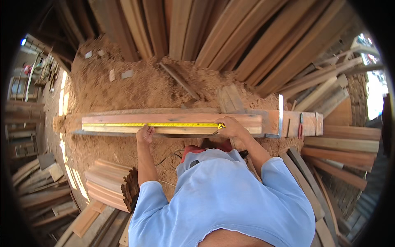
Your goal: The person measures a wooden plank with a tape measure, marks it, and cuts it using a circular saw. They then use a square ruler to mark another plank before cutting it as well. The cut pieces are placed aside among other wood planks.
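Note:
A long reddish plank [173, 117] lies crosswise in front of me, with a paler near edge. The yellow blade of a tape measure [181, 124] runs along it from its left end to the case. My right hand [232, 127] is closed round the yellow and black case, low over the plank's right part. With curled fingers, my left hand [145, 134] meets the blade at the plank's near edge, left of the middle. Its fingertips seem to pinch the blade there.
Under the plank is a long timber beam [269, 116]. On its right end lie red-handled pliers [300, 125] and a pale metal straightedge [281, 115]. Boards [181, 29] lean beyond a sawdust heap [135, 92]. Stacked wood pieces [108, 183] sit at near left.

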### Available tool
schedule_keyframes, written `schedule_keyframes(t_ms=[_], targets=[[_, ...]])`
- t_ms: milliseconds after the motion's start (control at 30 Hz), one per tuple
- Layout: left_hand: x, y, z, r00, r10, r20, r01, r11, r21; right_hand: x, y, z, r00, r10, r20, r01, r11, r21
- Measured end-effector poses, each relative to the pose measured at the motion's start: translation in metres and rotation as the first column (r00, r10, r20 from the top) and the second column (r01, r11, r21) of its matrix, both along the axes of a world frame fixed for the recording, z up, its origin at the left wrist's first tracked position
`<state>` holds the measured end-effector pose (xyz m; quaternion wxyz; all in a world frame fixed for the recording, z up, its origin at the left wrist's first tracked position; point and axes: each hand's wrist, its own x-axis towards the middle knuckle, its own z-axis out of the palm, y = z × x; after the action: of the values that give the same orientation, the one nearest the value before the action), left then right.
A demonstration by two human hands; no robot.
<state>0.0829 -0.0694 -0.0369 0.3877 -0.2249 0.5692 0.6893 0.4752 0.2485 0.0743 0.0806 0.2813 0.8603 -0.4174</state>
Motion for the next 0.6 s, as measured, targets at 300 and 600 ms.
schedule_keyframes(t_ms=[300,600], targets=[[-0.006,0.016,0.026,0.994,-0.066,-0.085,0.050,0.983,-0.174,0.201,0.070,0.008,0.929,-0.371,-0.010,0.358,0.888,0.288],[-0.010,0.023,0.024,0.991,-0.078,-0.113,0.046,0.965,-0.259,0.224,0.074,-0.008,0.898,-0.436,0.059,0.413,0.882,0.228]])
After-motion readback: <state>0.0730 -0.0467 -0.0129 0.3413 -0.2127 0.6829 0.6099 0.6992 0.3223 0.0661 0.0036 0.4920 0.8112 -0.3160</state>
